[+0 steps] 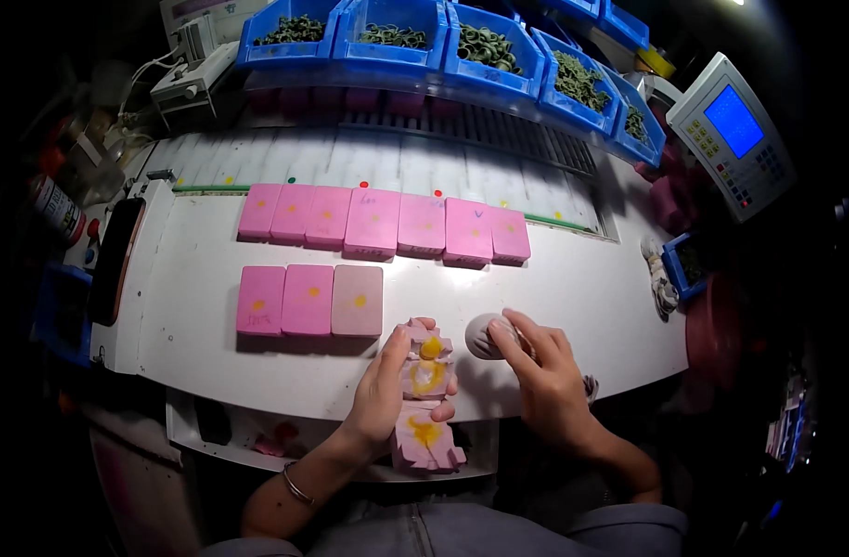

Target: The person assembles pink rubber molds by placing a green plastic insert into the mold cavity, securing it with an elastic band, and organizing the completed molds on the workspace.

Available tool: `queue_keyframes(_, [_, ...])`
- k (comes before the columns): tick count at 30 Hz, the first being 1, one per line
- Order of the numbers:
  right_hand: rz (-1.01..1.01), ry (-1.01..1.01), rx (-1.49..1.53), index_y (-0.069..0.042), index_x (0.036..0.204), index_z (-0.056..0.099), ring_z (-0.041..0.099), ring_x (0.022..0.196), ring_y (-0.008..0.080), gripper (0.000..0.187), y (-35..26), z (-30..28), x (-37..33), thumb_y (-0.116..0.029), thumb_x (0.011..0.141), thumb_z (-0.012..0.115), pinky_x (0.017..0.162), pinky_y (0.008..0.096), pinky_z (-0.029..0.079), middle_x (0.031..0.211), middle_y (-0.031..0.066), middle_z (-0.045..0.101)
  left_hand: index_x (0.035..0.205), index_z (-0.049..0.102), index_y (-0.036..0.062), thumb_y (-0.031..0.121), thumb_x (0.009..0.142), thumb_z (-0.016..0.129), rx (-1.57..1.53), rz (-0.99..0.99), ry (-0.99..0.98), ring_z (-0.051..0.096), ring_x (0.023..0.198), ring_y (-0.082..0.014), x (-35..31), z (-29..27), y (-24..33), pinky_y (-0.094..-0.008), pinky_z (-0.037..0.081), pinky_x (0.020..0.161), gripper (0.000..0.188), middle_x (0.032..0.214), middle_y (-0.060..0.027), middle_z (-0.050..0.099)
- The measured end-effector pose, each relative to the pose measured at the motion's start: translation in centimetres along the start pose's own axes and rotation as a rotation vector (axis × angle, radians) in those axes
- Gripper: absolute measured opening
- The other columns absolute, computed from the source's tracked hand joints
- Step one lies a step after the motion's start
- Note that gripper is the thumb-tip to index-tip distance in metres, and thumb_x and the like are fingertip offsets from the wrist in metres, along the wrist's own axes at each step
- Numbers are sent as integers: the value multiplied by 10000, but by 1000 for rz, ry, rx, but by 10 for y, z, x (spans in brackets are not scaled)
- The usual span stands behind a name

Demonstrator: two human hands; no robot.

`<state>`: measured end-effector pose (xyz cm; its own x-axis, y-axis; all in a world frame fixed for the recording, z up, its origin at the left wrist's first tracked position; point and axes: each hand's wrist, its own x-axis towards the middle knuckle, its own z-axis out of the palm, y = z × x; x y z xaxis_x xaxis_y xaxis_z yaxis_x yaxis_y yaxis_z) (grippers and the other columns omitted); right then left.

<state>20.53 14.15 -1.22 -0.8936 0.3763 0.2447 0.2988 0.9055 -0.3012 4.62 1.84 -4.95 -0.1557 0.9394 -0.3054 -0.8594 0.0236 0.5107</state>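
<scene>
My left hand (378,395) is closed around an opened pink block, which looks like a rubber mould (415,382). Its two halves are folded apart, one above the other, and both inner faces have uneven edges and yellow stains. The lower half (423,455) hangs over the front edge of the table. Just right of it, my right hand (553,381) has its fingers on a rounded, pale grey, ball-like bundle (481,338), perhaps a cloth pouch. The bundle is close to the tabletop; I cannot tell whether it touches it.
Pink blocks stand in a back row (373,223) and a shorter front row (308,300) on the white table (192,306). Blue bins (392,56) of small green pieces line the back. A device with a blue screen (733,122) stands right; a phone (118,260) lies left.
</scene>
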Motion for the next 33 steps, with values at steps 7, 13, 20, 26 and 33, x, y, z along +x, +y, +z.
queue_keyframes(7, [-347, 207, -310, -82, 1163, 624, 519, 890, 190, 382, -29, 8, 20, -201, 802, 594, 772, 306, 403, 1230, 79, 579, 1214, 407, 105, 406, 1001, 202, 88, 20, 86, 559, 769, -161, 3, 10, 3, -307, 458, 571, 422, 968, -70, 544])
queue_keyframes(13, [-344, 284, -178, -81, 1144, 637, 525, 898, 200, 424, -24, 9, 18, -127, 723, 644, 773, 294, 418, 1197, 88, 600, 1201, 412, 108, 417, 996, 220, -22, -74, 84, 553, 689, -159, 5, 0, 2, -305, 474, 583, 418, 906, -85, 554])
queue_keyframes(20, [-228, 58, 67, -64, 1213, 577, 530, 915, 235, 548, -25, 6, 24, -56, 670, 648, 804, 311, 435, 1266, 106, 548, 1206, 404, 95, 425, 994, 233, -17, -34, 61, 538, 675, -174, 3, -4, -3, -312, 466, 577, 428, 907, -97, 546])
queue_keyframes(26, [-277, 141, -65, -65, 1204, 586, 535, 909, 233, 518, -31, 11, 21, -23, 689, 622, 805, 313, 430, 1272, 115, 544, 1254, 367, 122, 430, 991, 251, -84, -3, 80, 537, 748, -158, 3, 4, -3, -310, 440, 576, 421, 961, -68, 511])
queue_keyframes(33, [-401, 322, -167, -97, 1089, 667, 539, 906, 204, 384, -35, 10, 13, -120, 707, 634, 769, 298, 409, 1165, 77, 619, 1199, 453, 36, 406, 997, 233, 158, 112, 116, 597, 871, -192, -3, 5, 3, -338, 510, 720, 476, 1015, -110, 573])
